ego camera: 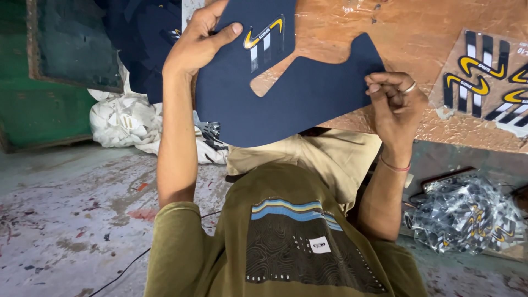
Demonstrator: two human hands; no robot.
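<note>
1. Navy cut-out panel (pixel 297 104) – a flat, dark blue piece with a keyhole-shaped notch – is held up over the brown worktable (pixel 418 38), above the person's lap.
2. Left hand (pixel 201 41) grips the panel's upper left edge, thumb pressed on its face just beside the yellow-and-white striped decal (pixel 265 38).
3. Right hand (pixel 393 104) is curled closed at the panel's right tip, fingers pinching together there – a ring shows on one finger.
4. Right of the panel, a sheet of matching decals (pixel 489 77) lies on the worktable.
5. Below that sheet, well apart from the panel, sits a clear bag of decals (pixel 467 214).
6. Left of the panel, white sacks (pixel 124 121) rest on the floor.
</note>
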